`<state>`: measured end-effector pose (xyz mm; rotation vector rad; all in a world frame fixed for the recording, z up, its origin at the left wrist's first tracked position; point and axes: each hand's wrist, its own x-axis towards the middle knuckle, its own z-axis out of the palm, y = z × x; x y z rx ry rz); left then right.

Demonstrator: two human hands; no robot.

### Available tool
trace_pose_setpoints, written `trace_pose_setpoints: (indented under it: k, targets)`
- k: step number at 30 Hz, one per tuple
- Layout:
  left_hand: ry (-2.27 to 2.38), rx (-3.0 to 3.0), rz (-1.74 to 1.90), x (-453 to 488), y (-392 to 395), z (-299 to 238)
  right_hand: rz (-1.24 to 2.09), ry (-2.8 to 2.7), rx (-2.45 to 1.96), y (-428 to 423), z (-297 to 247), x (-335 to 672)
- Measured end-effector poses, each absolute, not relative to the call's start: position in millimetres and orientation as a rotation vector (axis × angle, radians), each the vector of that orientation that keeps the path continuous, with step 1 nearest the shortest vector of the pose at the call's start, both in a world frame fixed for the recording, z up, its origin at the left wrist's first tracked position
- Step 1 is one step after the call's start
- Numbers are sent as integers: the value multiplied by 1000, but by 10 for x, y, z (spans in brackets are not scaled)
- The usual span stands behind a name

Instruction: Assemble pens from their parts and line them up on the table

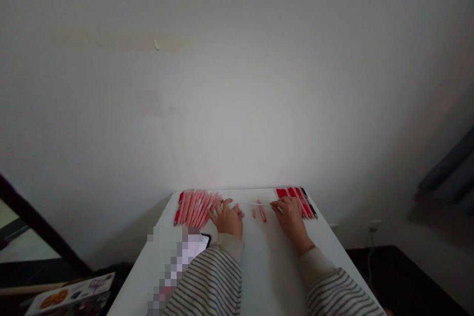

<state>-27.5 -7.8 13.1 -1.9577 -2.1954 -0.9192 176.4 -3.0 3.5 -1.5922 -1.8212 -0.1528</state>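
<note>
The left hand is laid open, fingers spread, against the row of pink plastic pens at the white table's far left corner. The right hand is curled beside the red plastic pens at the far right corner; its grip cannot be told.

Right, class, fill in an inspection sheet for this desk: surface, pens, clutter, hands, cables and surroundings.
Surface: white table, dimly lit.
Pens: pink pens heaped far left; red pens far right; loose red pieces between.
Clutter: phone by the left sleeve.
Hands: left hand flat beside the pink pens; right hand at the red pens, grip unclear.
Cables: perhaps a thin cord on the floor, right.
Surroundings: plain wall; printed box lower left.
</note>
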Motion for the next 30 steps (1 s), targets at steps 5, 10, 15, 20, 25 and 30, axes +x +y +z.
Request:
trace_pose_setpoints:
  k: [5,10,15,20,25,30]
  targets:
    - [-2193,-1957,-915,-276,-92,160,-161,-1821,-1590,-25,35,1772]
    - [-2176,-2001,-970,-258,-115,220,-123,-1810,-1563,-12,29,1779]
    - [-2096,-2114,-1048,-220,-167,257,-68,-1810,-1527,-7,45,1761]
    - [-2115,-2179,-1091,-185,-201,259,-39,-1838,-1485,-12,63,1737]
    - [-2124,-2176,-1093,-170,-209,270,-64,-1856,-1475,-19,64,1722]
    - [-2107,-2183,-1068,-185,-210,277,-77,-1868,-1492,-3,37,1724]
